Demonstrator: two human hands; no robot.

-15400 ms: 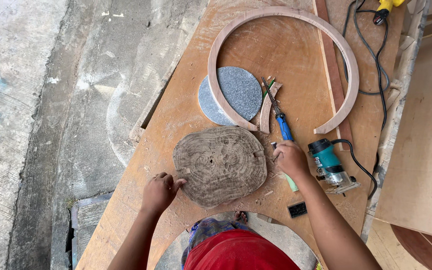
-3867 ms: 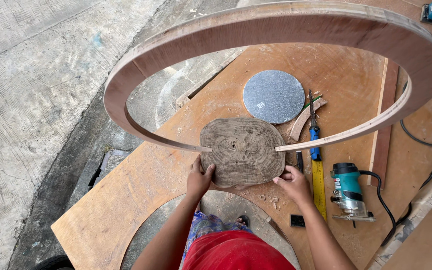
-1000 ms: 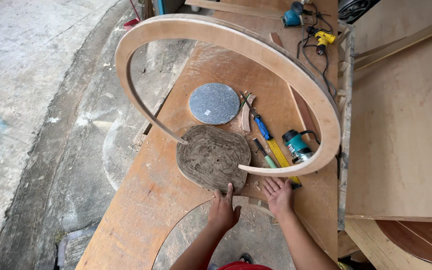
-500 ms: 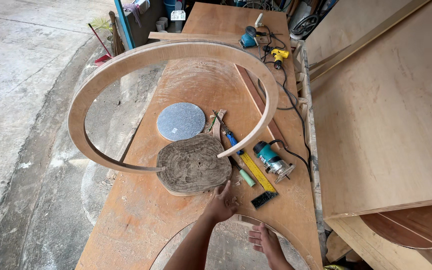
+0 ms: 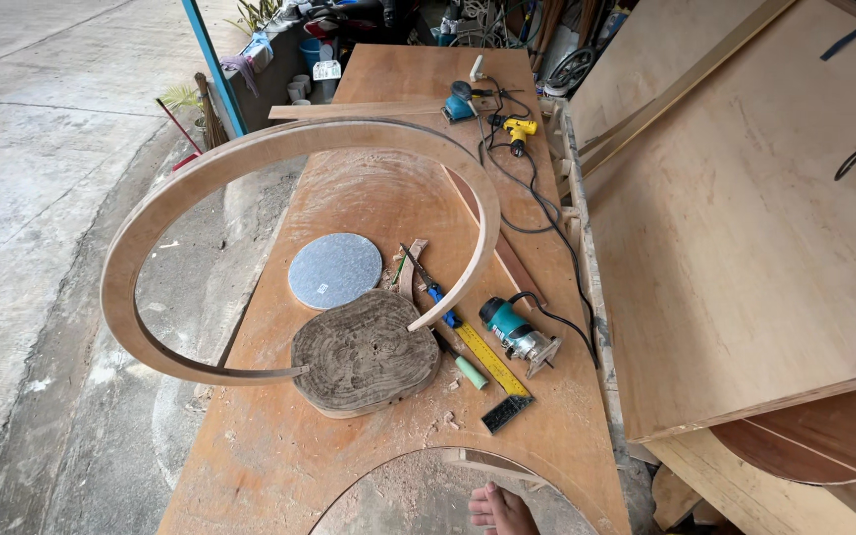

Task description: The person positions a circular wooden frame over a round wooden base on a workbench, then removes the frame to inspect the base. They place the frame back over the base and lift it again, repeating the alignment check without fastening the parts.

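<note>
Head view gives us the long plywood workbench (image 5: 279,466) running away from us, with a half-round cut-out in its near edge. At the bottom of the frame, inside that cut-out, we see only some fingers of one hand (image 5: 500,510); we cannot tell which of our hands it is, nor whether it is released or clenched, since most of it is cut off by the frame edge. It holds nothing that we can see, and the other hand is out of sight.

Nearest to it lies the rough wood slab (image 5: 366,355), a round slice of trunk with visible rings, flat on the bench near the middle. The curved wooden hoop (image 5: 160,213), an open ring of bent timber, stands tilted with its two ends resting on or against the slab, its left side reaching out past the bench edge over the concrete floor (image 5: 32,198).

Just beyond the slab lies a grey disc (image 5: 335,269). To the right of the slab we see a blue-handled tool (image 5: 439,297), a yellow ruler (image 5: 492,359) and a teal trim router (image 5: 515,333) with its black cord. Farther off sit a teal sander (image 5: 461,102) and a yellow drill (image 5: 518,129). Large plywood sheets (image 5: 745,218) lean on the right.
</note>
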